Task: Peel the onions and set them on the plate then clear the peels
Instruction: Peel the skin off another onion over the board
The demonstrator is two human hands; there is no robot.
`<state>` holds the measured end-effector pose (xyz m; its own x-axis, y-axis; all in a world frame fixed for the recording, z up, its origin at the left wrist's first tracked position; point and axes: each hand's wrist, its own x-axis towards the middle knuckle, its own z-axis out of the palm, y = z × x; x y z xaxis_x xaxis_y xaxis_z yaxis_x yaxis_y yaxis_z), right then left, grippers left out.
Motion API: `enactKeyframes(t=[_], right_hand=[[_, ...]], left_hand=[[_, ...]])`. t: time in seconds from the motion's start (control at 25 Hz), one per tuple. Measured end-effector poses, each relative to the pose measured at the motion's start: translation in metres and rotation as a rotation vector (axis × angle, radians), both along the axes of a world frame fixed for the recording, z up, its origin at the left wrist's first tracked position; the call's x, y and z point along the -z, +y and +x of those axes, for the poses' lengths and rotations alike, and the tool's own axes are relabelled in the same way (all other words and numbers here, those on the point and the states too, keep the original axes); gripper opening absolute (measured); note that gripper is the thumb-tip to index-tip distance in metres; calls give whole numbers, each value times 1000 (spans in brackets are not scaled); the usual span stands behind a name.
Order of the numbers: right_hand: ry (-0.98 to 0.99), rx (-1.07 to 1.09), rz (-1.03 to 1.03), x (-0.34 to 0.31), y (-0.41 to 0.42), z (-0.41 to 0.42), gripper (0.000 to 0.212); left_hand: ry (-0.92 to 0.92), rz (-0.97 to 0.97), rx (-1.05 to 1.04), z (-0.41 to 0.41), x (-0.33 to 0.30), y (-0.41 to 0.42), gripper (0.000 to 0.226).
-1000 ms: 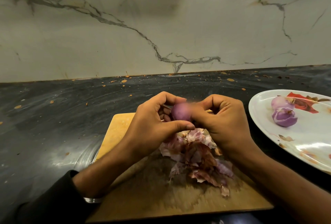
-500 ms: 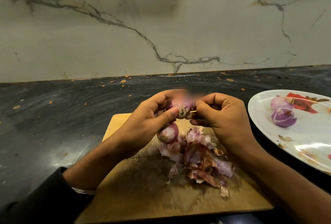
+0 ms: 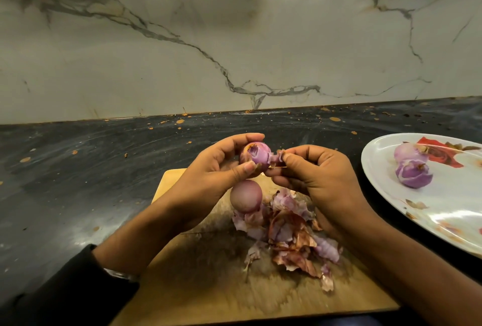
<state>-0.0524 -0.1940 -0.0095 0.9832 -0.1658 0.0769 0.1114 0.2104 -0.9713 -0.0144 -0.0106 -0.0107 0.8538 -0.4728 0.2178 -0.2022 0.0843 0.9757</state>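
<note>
Dim warm light, wall glare, blurred lower edge.

Left hand (image 3: 216, 171) curls round what it holds; right hand (image 3: 318, 177) pinches beside it, thumb to forefinger.

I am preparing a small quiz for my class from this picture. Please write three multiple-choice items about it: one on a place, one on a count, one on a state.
1. Where does the pile of peels lie?
A. on the plate
B. on the wooden board
C. on the bare counter

2. How many onions lie on the plate?
A. none
B. two
C. five

3. What does the right hand do?
A. pinches a strip of skin
B. rests flat on the counter
C. holds a knife

Answers:
1 B, the peels rest on the wooden board.
2 B, two purple onions show there.
3 A, its grip pulls skin off the onion in the left hand.
</note>
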Motion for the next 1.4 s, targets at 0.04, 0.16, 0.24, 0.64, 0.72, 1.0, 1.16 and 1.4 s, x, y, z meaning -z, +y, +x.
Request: enactKeyframes(t=[0.04, 0.16, 0.24, 0.64, 0.72, 1.0, 1.16, 1.4], right_hand=[[20, -5, 31, 0, 0, 1, 8], [109, -45, 159, -2, 2, 1, 10], [173, -70, 247, -3, 3, 1, 13], [94, -65, -390, -4, -5, -7, 4], [54, -52, -586, -6, -7, -6, 11], [43, -110, -494, -13, -13, -4, 31], [6, -187, -319, -11, -10, -4, 37], [-78, -123, -342, -4, -8, -6, 10]], left_hand=[[16, -20, 5, 0, 0, 0, 47], [73, -81, 29, 0, -2, -1, 48], [102, -120, 55, 1, -2, 0, 47], [68, -102, 14, -3, -4, 0, 46], [28, -54, 9, -5, -5, 1, 44], [-17, 4, -3, -6, -6, 3, 43], [-34, -4, -20, -7, -6, 2, 43], [-68, 19, -63, -8, -6, 0, 46]])
